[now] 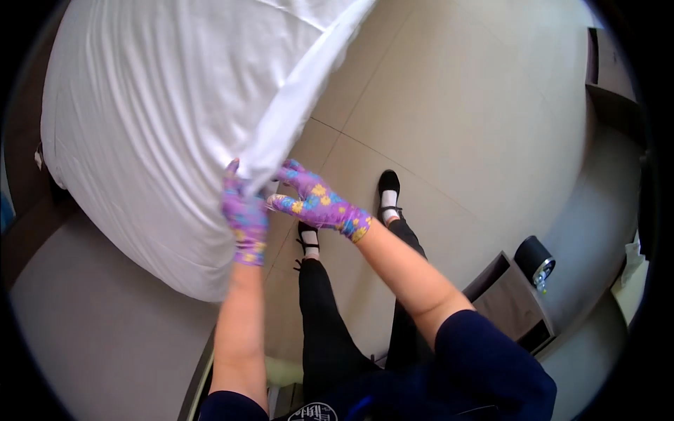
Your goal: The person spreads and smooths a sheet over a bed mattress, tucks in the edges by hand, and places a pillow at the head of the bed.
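Observation:
A white bed sheet point(175, 91) covers the mattress, with wrinkles running down its side and a loose fold point(284, 119) hanging along the edge. Both my hands wear purple gloves with a flower print. My left hand point(244, 217), smeared a little by motion, is closed on the sheet at the lower end of that fold. To its right, my right hand point(316, 200) reaches in with thumb and fingers apart. Its fingertips are at the sheet's edge, partly behind the cloth.
Beige floor tiles point(456, 112) stretch along the bed's right side, where my feet in black shoes point(388, 184) stand. A low cabinet point(509, 302) with a black bin-like container point(535, 258) is at the lower right. Another wooden unit point(614, 67) stands at the upper right.

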The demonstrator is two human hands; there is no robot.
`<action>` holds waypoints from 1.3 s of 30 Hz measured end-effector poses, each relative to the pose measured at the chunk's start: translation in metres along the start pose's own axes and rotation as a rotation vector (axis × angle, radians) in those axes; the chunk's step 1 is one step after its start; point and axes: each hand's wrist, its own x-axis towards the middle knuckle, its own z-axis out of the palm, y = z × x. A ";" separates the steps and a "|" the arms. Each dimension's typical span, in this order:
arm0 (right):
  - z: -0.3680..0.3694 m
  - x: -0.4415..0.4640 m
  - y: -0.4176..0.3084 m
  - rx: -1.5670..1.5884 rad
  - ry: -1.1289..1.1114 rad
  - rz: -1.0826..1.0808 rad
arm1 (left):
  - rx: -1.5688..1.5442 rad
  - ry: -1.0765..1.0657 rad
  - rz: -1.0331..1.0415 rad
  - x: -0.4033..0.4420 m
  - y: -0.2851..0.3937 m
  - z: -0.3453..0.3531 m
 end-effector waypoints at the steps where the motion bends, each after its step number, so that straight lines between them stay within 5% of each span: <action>1: -0.017 0.002 -0.001 0.077 -0.041 -0.193 | -0.203 0.054 0.031 0.018 -0.010 -0.010; 4: -0.039 0.027 0.062 0.379 -0.002 0.212 | -0.583 0.144 -0.065 0.041 0.009 -0.031; 7: -0.057 0.054 0.132 0.298 0.202 0.365 | -0.606 0.155 -0.032 0.030 0.008 -0.037; 10: -0.050 0.099 0.160 0.727 0.383 0.666 | -0.422 0.165 0.031 0.021 0.010 -0.038; 12: -0.052 0.107 0.123 1.117 0.326 0.272 | -0.245 0.178 0.059 0.008 0.004 -0.027; 14: -0.037 0.115 0.077 1.007 0.567 0.193 | 0.268 0.216 0.245 0.016 0.002 0.003; 16: -0.017 0.102 0.039 0.851 0.596 -0.171 | 0.439 0.231 0.330 0.043 -0.016 0.023; 18: -0.009 0.082 0.002 0.371 0.525 -0.243 | 0.784 0.289 0.514 0.063 -0.031 0.035; 19: -0.015 0.076 -0.012 0.449 0.447 -0.239 | 0.330 0.179 0.062 0.063 0.008 0.033; 20: -0.024 0.072 -0.019 0.523 0.370 -0.238 | -0.144 0.146 0.360 0.072 0.027 0.034; 21: -0.031 0.078 -0.002 0.535 0.302 -0.330 | -0.173 0.094 0.260 0.074 0.045 0.025; 22: -0.039 0.084 0.010 0.307 0.468 -0.209 | -0.197 0.046 0.159 0.075 0.058 0.012; 24: -0.053 0.119 0.052 0.725 0.662 0.042 | -0.178 0.072 0.134 0.076 0.062 -0.009; 25: -0.067 0.135 0.078 0.573 0.614 0.383 | -0.084 0.032 0.167 0.075 0.066 -0.016; 27: -0.092 0.168 0.104 0.512 0.585 0.558 | 0.034 0.012 0.171 0.074 0.071 -0.027; 31: -0.113 0.195 0.110 0.949 0.356 0.428 | -0.098 0.004 0.152 0.061 0.065 -0.031; 33: -0.117 0.194 0.086 0.849 0.501 0.561 | -0.108 -0.009 0.122 0.055 0.065 -0.030; 34: -0.123 0.176 0.047 0.493 0.697 0.780 | -0.117 -0.038 0.101 0.054 0.064 -0.029; 36: -0.153 0.132 0.054 0.343 0.596 0.468 | 0.021 0.010 0.069 0.051 0.060 -0.018; 39: -0.192 0.116 0.094 0.153 0.786 0.423 | 0.489 0.041 0.400 0.039 0.065 0.016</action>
